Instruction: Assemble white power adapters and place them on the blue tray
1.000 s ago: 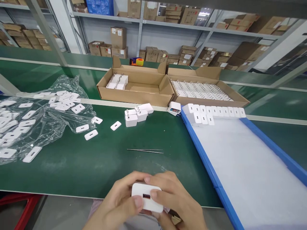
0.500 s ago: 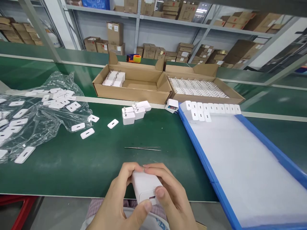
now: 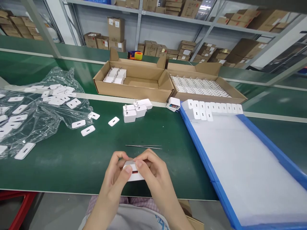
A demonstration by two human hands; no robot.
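Observation:
Both hands hold one white charger body above the near edge of the green table. My left hand wraps its left side with the thumb on the port face. My right hand covers its right side, thumb pressing the same face. A dark port slot shows between the thumbs. Thin metal tweezers lie on the mat just beyond the hands. A small cluster of white chargers stands farther back.
A clear plastic bag of white cover plates spreads at left, with loose plates beside it. Two open cardboard boxes hold chargers at the back. A blue-rimmed white tray with rows of chargers fills the right. Shelves of cartons stand behind.
The hands moved forward over the table and turned the charger, so its port face now points toward me between both thumbs. The view tilted slightly.

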